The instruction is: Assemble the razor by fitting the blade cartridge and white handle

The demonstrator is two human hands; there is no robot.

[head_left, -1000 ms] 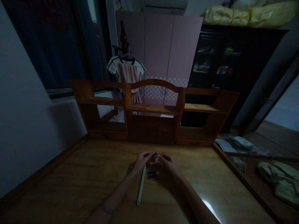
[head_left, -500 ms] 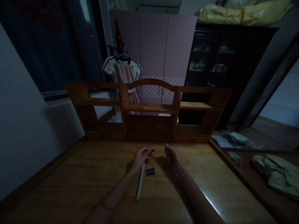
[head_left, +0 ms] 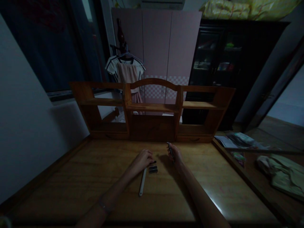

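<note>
My left hand (head_left: 143,158) is closed, its fingertips pinching a small black piece (head_left: 155,162) low over the table. Just below those fingers lies a small pack of black pieces (head_left: 153,169). A slim pale stick (head_left: 142,183) with a hole near its rounded end lies on the table, its far end running under the left hand. My right hand (head_left: 176,154) is wrapped around a slim dark tool with a metallic tip (head_left: 170,150), held to the right of the pack. The dim light hides the tool's exact kind.
The wooden table (head_left: 114,196) ends at a wooden shelf unit (head_left: 152,109) with open compartments. A raised edge (head_left: 239,172) runs along its right side. Beyond it lie papers (head_left: 232,141) and a pale green cloth item (head_left: 285,174). A wall (head_left: 23,126) borders the left.
My left hand has come down toward the pack with the small black piece still in its fingertips. The right hand keeps its tool in nearly the same place. The view has shifted slightly.
</note>
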